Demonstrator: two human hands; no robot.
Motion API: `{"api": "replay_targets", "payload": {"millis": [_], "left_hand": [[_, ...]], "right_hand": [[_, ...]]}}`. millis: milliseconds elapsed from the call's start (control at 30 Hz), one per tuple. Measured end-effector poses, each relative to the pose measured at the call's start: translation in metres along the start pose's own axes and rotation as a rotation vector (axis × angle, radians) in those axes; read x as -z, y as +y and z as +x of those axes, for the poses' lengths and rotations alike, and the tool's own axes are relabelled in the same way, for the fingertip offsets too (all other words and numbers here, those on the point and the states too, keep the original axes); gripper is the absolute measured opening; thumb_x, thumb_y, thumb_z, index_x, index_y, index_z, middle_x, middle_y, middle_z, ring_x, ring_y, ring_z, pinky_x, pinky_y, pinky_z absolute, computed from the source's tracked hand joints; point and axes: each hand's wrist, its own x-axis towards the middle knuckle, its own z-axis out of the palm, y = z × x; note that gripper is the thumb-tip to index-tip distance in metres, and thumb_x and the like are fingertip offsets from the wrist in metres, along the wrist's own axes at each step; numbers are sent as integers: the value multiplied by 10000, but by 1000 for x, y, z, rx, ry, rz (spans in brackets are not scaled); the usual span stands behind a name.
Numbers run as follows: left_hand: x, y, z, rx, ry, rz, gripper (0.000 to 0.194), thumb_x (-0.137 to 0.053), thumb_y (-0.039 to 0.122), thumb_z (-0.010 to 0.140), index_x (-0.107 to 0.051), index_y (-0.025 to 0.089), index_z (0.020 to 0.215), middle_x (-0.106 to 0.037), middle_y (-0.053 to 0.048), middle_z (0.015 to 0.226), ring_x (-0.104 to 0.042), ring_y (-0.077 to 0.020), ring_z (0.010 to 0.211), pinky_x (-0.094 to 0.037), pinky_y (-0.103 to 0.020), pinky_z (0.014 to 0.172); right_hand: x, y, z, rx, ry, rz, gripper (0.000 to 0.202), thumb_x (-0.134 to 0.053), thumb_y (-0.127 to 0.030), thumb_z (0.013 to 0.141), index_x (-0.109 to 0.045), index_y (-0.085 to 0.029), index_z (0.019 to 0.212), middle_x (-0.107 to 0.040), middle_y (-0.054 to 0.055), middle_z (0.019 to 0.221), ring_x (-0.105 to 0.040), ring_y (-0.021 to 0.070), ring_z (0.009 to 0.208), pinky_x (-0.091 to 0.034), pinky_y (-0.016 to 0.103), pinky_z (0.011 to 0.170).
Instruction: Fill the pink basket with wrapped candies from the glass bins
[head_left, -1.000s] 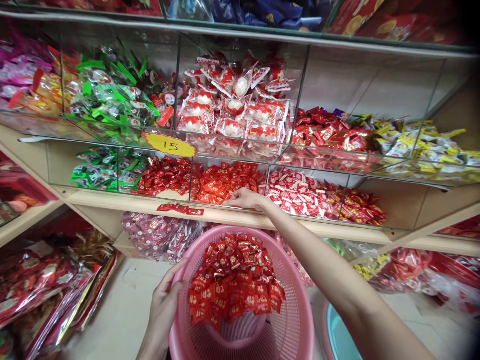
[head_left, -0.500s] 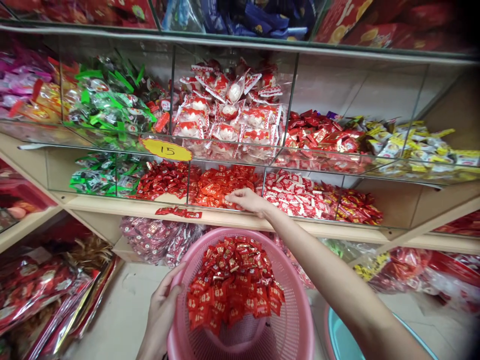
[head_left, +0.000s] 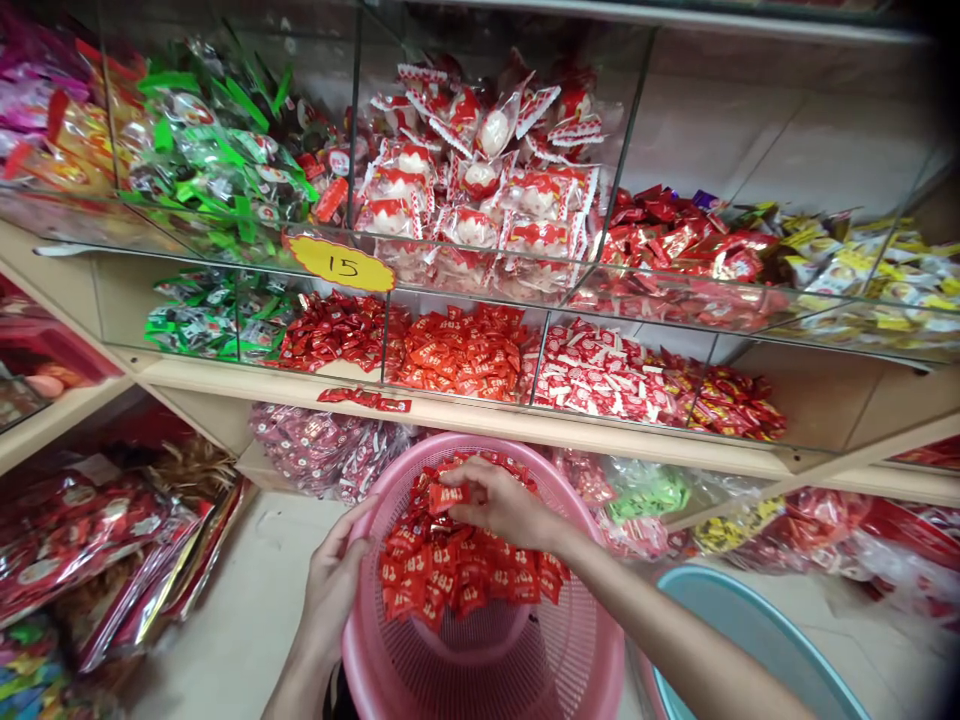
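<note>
- Red packet [head_left: 448, 497] sits in a narrow pinch between thumb and fingertips of the right hand [head_left: 499, 505], inside the mouth of the pink basket [head_left: 360, 635] and just above the packets [head_left: 442, 575] heaped in it.
- Left hand [head_left: 334, 575] clasps the basket's rim on its left side, the thumb bent over the edge; how far the other fingers wrap round outside is hard to tell.
- As I judge it, the step in hand is placing: the pinched packet is over the heap, near a spot where it could be laid down. Whether the palm hides more packets, I cannot tell.
- From this pose, setting it down would call for a short dip, a light opening of thumb and fingers, and a steady left hand so that the basket does not tip.
- The near part of the heap looks laid flat in rows, the far part looser; a drop from height could upset the rows.
- Similar packets fill a bin [head_left: 459, 355] on the low shelf beyond, with a short strip [head_left: 364, 400] lying on the ledge [head_left: 480, 412] in front. A blue tub [head_left: 720, 605] stands right of the basket, partly behind the right forearm.
</note>
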Motion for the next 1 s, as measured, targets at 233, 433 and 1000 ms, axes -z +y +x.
{"api": "replay_targets", "payload": {"millis": [233,433,1000], "left_hand": [[-3,3,0,-13,15,3,482,-559,214,691,-605,216,1170,-559,-42,1301,-461,-222,1227,-308,-310,1031],[-1,-3,2,-25,1,-12,495,-559,209,700,-594,221,1194,-560,-49,1300,-438,-237,1251,-285,-341,1051],[-1,0,0,-15,-8,-27,523,-558,235,697,-565,193,1218,-542,-59,1321,-462,-232,1231,-329,-309,1020]], "right_hand": [[-15,18,-13,-3,-2,-62,253,-686,-132,716,-588,-210,936,-572,10,978,-550,151,899,-436,306,817],[-20,38,-13,-124,73,-181,230,-697,-136,698,-589,-193,893,-577,16,924,-548,167,865,-434,308,778],[-47,28,-10,-113,-96,-420,224,-645,-164,765,-633,-170,988,-604,65,986,-547,200,979,-425,319,870]]}}
